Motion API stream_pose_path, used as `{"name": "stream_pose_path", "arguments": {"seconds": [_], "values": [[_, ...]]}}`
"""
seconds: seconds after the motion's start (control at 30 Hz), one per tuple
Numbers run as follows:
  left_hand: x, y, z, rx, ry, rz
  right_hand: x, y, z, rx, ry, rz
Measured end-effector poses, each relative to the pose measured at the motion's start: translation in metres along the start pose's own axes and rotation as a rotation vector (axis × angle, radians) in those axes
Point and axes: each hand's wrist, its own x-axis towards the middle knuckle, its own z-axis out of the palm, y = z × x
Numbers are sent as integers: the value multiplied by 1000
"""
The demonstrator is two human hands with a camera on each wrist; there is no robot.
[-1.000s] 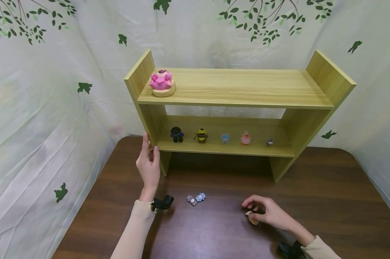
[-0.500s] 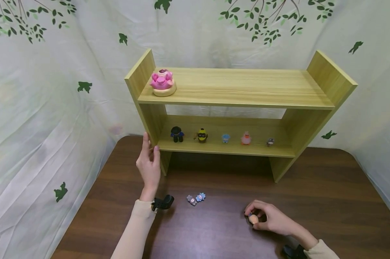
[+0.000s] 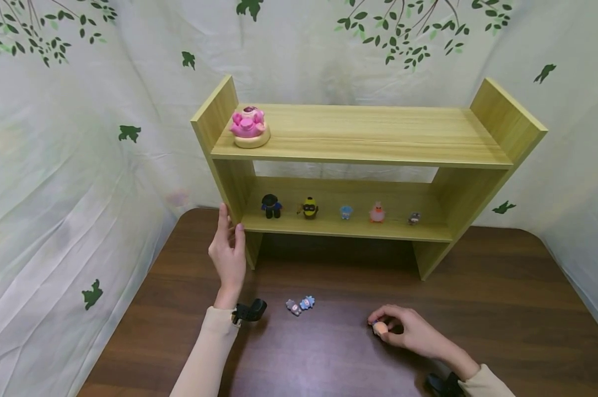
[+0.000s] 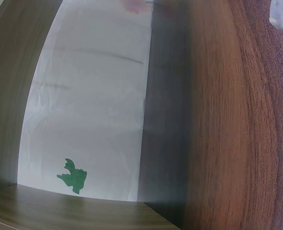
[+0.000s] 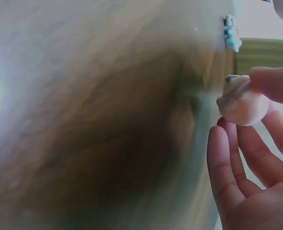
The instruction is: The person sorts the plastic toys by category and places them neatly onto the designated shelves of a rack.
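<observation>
Head view, peach figurine (image 3: 380, 328) pinched between right thumb (image 3: 394, 338) and fingers (image 3: 386, 310), left fingers (image 3: 222, 219) straight

The table (image 3: 328, 366) looks like dark wood, smooth and streaky, with a soft shine where the light lands, and the shelf (image 3: 358, 132) looks like pale wood, flat and smooth, with thin grain lines and only a little shine. Behind it hangs a sheet (image 3: 80, 204) of thin cloth, all wrinkly and not shiny. The peach toy (image 3: 380, 328) looks like smooth, dull plastic, the pink toy (image 3: 249, 124) like smooth, shinier plastic, and the sleeve (image 3: 204, 353) is plain matt cloth.
</observation>
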Motion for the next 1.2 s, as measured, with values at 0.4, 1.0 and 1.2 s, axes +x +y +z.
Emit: {"name": "stream_pose_path", "arguments": {"seconds": [0.4,1.0,1.2], "values": [[0,1,0,13,13,-6,14,-11,1,47,53,-34],[-1,2,0,15,2,-24,32,-34,-3,62,102,-126],[-1,2,0,19,-3,-18,34,-35,-5,40,112,-143]]}}
